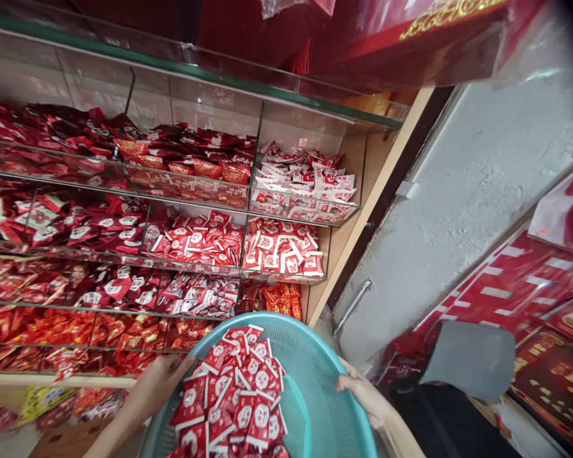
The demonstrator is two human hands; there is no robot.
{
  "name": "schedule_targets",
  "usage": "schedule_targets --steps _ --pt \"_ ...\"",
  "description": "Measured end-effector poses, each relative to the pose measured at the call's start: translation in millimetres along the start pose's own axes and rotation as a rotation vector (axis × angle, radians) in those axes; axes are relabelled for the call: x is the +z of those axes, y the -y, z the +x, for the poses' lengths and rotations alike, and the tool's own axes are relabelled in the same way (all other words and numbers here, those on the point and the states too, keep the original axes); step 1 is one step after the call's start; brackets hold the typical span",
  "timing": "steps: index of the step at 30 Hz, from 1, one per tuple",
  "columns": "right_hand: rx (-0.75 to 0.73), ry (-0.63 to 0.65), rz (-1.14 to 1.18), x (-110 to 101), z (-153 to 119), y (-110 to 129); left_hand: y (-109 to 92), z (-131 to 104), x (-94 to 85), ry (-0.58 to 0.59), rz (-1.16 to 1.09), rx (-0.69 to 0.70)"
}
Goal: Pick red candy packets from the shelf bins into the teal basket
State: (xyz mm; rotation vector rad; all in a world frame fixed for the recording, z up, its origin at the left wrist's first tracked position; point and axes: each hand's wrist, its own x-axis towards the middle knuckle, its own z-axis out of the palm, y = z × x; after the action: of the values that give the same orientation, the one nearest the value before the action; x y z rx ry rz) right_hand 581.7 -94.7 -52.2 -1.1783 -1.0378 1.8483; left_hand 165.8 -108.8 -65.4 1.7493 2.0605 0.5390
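Observation:
A round teal plastic basket [322, 381] with perforated walls is held in front of the shelves. My left hand [160, 381] grips its left rim, and my right hand [363, 391] has its fingers curled over the right rim. Small red-and-white candy packets [241, 394] are heaped on the basket's left side, while its teal bottom shows at the right. Beyond the far rim, orange-red packets [284, 299] sit in the lowest right compartment, partly hidden by the basket.
Glass-fronted shelf compartments [286, 251] full of red packets rise ahead. A glass shelf edge [195, 67] juts out overhead, with red boxes above. At right are a rough grey wall [458, 178], a grey chair back [472, 357] and red packages. A wooden stool [67, 439] stands lower left.

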Motion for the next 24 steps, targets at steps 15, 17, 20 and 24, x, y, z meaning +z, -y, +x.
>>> schedule_targets --steps 15,17,20,24 --pt "-0.071 0.104 -0.026 -4.0 29.2 11.6 -99.7 98.3 12.1 0.075 -0.160 0.183" --pt "-0.076 0.100 -0.020 -3.7 28.1 13.6 -100.6 98.7 17.9 0.075 -0.168 0.193" --pt "-0.079 0.060 -0.016 -1.9 28.0 15.3 -102.6 96.9 24.7 0.058 -0.080 0.131" --pt "-0.075 0.016 0.022 -0.7 30.3 10.3 -104.5 95.4 28.0 0.036 0.037 0.062"
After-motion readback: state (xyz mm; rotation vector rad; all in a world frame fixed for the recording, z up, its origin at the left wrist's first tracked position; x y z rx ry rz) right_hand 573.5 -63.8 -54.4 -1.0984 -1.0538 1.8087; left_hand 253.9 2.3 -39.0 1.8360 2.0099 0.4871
